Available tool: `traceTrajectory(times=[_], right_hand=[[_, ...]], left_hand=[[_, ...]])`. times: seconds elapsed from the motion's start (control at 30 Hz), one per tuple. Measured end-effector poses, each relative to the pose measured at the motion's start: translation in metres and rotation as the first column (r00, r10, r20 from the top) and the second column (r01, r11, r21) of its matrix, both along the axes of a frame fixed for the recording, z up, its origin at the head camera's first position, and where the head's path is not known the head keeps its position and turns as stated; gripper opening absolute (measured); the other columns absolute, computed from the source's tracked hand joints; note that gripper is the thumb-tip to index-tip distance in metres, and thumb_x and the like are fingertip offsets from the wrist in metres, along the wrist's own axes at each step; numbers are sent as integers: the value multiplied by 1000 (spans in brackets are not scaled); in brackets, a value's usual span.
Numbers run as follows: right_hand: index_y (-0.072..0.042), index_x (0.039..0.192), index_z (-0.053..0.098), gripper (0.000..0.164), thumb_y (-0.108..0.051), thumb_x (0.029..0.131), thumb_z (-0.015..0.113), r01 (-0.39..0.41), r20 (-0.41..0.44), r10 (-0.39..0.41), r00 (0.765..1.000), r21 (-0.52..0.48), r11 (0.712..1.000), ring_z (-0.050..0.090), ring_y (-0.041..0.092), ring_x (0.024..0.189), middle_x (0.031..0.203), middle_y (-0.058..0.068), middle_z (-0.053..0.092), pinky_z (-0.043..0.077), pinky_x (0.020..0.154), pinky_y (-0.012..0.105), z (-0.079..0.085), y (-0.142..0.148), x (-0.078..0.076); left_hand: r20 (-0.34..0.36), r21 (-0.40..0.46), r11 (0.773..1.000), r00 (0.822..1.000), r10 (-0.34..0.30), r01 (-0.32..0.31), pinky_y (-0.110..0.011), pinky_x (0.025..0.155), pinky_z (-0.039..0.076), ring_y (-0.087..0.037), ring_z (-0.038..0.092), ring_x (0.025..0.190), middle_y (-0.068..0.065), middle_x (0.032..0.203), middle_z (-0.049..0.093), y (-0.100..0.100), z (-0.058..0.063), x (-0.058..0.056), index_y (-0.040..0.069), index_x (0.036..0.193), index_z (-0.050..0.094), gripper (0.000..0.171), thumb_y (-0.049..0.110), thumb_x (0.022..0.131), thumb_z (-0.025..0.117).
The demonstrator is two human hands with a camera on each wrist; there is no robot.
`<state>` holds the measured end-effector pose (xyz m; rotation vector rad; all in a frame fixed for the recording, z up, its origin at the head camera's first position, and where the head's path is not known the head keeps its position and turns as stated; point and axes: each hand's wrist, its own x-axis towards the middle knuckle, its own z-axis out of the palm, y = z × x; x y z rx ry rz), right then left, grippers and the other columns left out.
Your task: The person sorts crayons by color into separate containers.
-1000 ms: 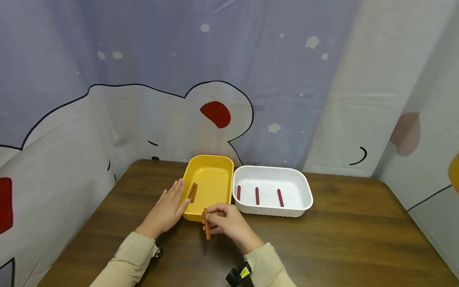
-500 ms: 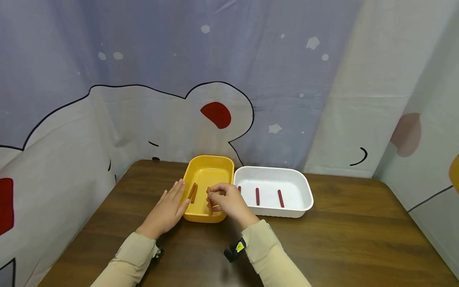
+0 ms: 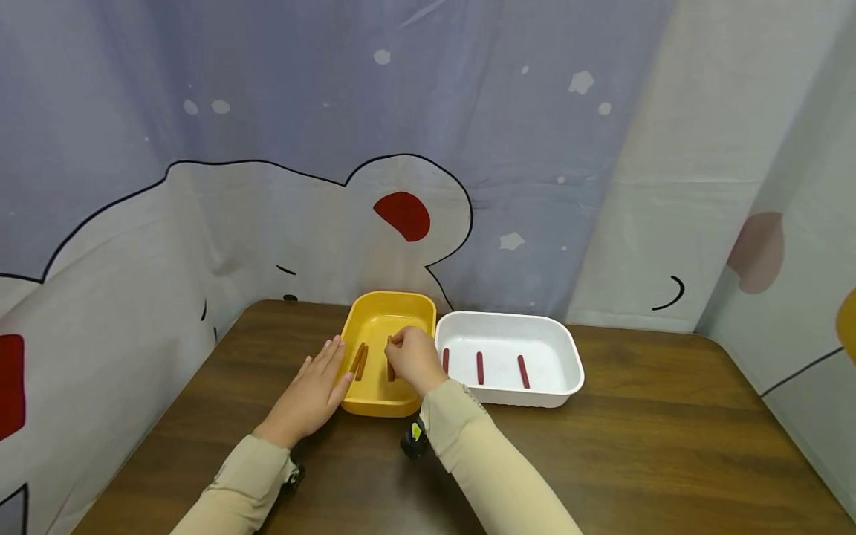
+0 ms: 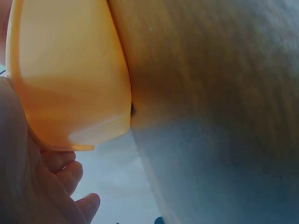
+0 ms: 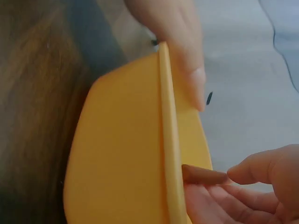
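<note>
A yellow tray (image 3: 381, 407) stands on the table with two orange-brown sticks (image 3: 362, 364) lying side by side at its left. My left hand (image 3: 306, 394) rests along the tray's left rim, fingers straight. In the left wrist view, its fingers (image 4: 70, 176) reach past the tray's edge. Inside the tray my right hand (image 3: 416, 360) pinches a third orange-brown stick (image 3: 391, 369), which stands apart from the pair, to their right. In the right wrist view, thumb and fingers hold this stick (image 5: 205, 175) just behind the rim; part of it is hidden.
Right beside the yellow tray is a white tray (image 3: 508, 395) holding three dark red sticks (image 3: 480, 368), spaced apart. Both trays stand near the back edge of the brown wooden table (image 3: 655, 431). Behind it hangs a patterned curtain (image 3: 321, 89).
My right hand has carried the stick from in front of the yellow tray, over its front rim and down into the tray. My left hand has stayed in place.
</note>
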<state>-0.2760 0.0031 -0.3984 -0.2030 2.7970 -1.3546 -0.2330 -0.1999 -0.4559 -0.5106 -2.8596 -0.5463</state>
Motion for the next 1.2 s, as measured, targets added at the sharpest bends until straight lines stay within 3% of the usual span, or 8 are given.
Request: traceTrajectory(times=[0.27,0.6,0.93,1.2], right_hand=[[3,106,71,19,-11,93,65,14,-59,-12,998,22,1000,65,25,82,97,13,72,56,78,41,6,6,-3],[-1,103,71,16,-11,92,64,-34,-132,35,991,14,999,62,21,80,91,9,69,56,75,36,4,27,8],[0,105,72,21,-7,89,61,-73,-250,59,967,-46,996,70,23,80,92,9,71,57,77,36,9,69,15],[-2,107,73,22,-8,90,62,6,-291,-24,956,-64,998,72,26,86,97,9,74,57,77,38,14,120,17]], left_hand=[[11,12,1000,1000,-2,2,-62,119,21,-39,25,151,-22,163,25,2,1,-1,-7,156,29,62,33,110,42],[4,12,1000,1000,-8,8,-63,118,22,-39,24,151,-23,163,25,3,-1,-5,-8,156,28,62,32,110,43],[15,21,1000,1000,-7,7,-64,118,21,-38,23,151,-22,164,23,0,-2,-12,-6,156,28,63,34,111,41],[71,46,999,997,-24,21,-68,117,17,-39,17,153,-19,167,19,-5,-2,-13,4,159,31,60,39,111,38]])
